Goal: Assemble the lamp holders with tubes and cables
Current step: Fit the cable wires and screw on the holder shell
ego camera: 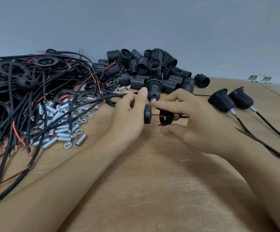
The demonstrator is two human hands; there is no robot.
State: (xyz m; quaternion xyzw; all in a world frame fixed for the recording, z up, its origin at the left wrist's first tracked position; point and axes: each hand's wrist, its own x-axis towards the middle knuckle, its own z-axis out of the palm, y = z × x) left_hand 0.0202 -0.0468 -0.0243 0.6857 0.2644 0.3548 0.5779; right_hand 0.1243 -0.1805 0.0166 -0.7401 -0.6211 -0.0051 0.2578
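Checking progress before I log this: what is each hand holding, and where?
Left hand grips the black holder cap by its rim. Right hand pinches the black ring on the red wire.

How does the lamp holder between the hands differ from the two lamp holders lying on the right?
The lamp holder between the hands is in separate pieces strung on a red wire; the two lamp holders on the right are closed. The first is held above the table, while the others lie on it with cables trailing. All are black.
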